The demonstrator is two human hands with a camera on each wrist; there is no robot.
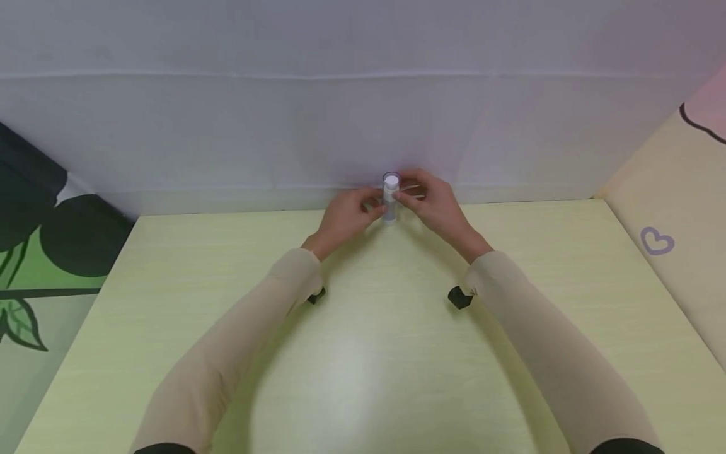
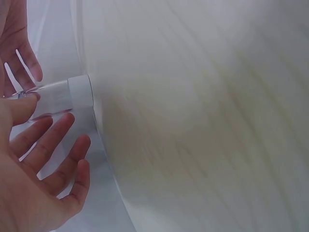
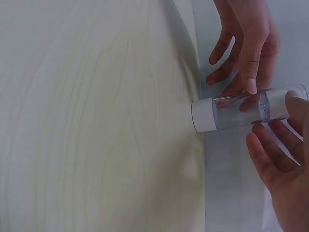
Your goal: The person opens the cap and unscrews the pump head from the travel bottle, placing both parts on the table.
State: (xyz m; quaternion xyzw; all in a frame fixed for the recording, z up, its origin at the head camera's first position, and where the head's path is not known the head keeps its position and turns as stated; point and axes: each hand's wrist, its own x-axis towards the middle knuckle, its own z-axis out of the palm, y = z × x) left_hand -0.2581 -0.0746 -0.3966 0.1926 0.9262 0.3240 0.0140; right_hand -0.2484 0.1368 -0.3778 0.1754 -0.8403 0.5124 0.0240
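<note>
A small clear bottle (image 1: pixel 389 213) with a white base (image 3: pixel 204 115) stands upright at the far edge of the table. Its see-through cap (image 1: pixel 391 179) covers a white top part. My left hand (image 1: pixel 348 215) pinches the bottle's clear body between thumb and fingers, from the left. From the other side, my right hand (image 1: pixel 435 203) grips the cap with thumb and fingertips. In the left wrist view, the cap end is mostly hidden by the left thumb (image 2: pixel 23 108) and the frame's edge.
The pale wood-grain table (image 1: pixel 351 353) stretches in front of both arms. Right behind the bottle rises a whitish cloth-like backdrop (image 1: pixel 340 126). At the left is a panel with dark and green shapes (image 1: pixel 79 239); at the right, a cream surface with a purple heart (image 1: pixel 656 241).
</note>
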